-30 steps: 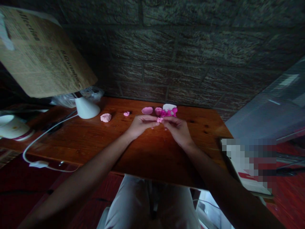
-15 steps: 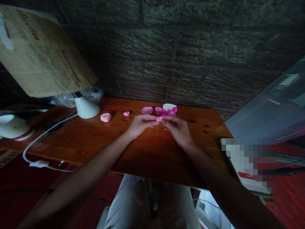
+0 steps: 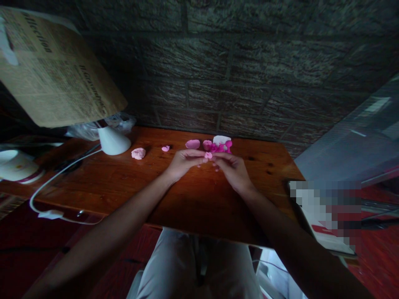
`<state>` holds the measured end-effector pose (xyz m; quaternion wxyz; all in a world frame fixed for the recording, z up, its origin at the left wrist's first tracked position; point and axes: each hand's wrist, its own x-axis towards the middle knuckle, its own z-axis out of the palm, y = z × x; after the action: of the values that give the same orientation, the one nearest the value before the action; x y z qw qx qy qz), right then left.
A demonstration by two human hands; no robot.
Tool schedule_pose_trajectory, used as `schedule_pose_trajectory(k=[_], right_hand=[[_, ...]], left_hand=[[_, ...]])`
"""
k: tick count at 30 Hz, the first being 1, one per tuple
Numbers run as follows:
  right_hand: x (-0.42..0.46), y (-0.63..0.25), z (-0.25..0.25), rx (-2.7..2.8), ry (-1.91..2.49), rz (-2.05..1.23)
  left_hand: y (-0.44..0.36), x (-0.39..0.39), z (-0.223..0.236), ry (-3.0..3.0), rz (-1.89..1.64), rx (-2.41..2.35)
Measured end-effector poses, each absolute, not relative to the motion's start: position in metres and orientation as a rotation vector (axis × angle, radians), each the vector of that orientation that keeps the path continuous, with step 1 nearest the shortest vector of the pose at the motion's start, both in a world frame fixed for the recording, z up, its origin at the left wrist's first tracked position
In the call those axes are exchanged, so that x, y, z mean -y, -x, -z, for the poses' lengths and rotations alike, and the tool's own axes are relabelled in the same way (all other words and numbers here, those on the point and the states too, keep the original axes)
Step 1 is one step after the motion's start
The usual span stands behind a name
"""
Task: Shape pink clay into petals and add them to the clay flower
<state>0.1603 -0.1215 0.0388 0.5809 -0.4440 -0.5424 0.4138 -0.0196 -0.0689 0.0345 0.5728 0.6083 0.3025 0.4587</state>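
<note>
Between my fingertips, just above the wooden table, is a small lump of pink modelling clay (image 3: 208,155). My left hand (image 3: 184,162) pinches it from the left; my right hand (image 3: 230,166) has its thumb and fingers on the right side of it. Behind the hands lie a flat pink oval piece (image 3: 192,144), a rounded pink piece (image 3: 207,144) and bright magenta shapes (image 3: 222,147) beside a white piece (image 3: 222,140). Further left sit a small pink clay bit (image 3: 166,148) and a larger pale pink clay lump (image 3: 138,153).
A lamp with a newsprint shade (image 3: 62,70) and white base (image 3: 114,142) stands at the left, its white cord (image 3: 51,182) hanging over the table's front edge. A white cup (image 3: 18,167) is at far left. A brick wall (image 3: 202,66) backs the wooden table (image 3: 205,207).
The clay lump between my fingers has turned slightly and looks a little rounder. Both hands stay in nearly the same place.
</note>
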Motion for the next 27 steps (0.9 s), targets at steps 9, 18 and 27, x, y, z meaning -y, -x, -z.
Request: schedule_pose_trajectory(k=[9,18,27], right_hand=[[0.1213,-0.1614,-0.0380,1.311,1.046,-0.962],[0.1237,-0.1615,-0.0431,1.339,1.051,-0.951],[0.1221,-0.1601,-0.0416,1.339,1.056,-0.941]], left_hand=[[0.0201,0.0677,-0.0326,-1.427,-1.088,-0.699],[0.0198,0.0685,-0.0334,-1.418,-1.092,-0.714],[0.0197,0.0708,-0.0356,-1.433,-1.076,-0.730]])
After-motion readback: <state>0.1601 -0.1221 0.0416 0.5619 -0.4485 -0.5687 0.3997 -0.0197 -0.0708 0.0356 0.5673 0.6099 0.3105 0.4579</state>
